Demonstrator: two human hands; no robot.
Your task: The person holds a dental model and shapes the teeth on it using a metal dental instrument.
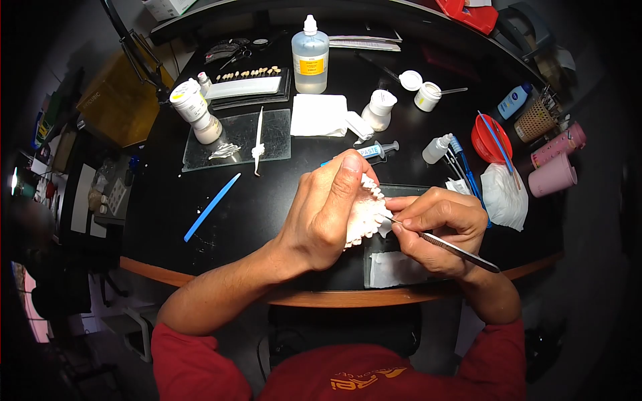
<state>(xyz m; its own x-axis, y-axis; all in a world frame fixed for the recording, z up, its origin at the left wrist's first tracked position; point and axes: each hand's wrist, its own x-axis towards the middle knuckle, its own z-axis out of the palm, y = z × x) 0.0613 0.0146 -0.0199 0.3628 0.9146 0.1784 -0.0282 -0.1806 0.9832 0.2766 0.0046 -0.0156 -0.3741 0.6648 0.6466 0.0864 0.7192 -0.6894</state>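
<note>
Wrapped around a white dental model (361, 217) with a row of teeth, my left hand (319, 208) holds it up over the table. My right hand (443, 224) pinches a slim metal dental instrument (461, 252) like a pen. Its thin tip is at the teeth on the model's right side; whether it touches them I cannot tell. Under the hands lies a glass slab (370, 271) with a white paper sheet (396, 269) on it. Just beyond the model lies a syringe (376, 151) marked "PASTE", partly hidden by my left hand.
Left of the hands lie a blue plastic stick (212, 207) and another glass slab (234, 127) with jars and a spatula (258, 144). Behind stand a clear bottle (309, 63), a tooth shade guide (251, 75) and powder jars (378, 110). A red bowl (491, 137) and tissue (503, 197) sit right.
</note>
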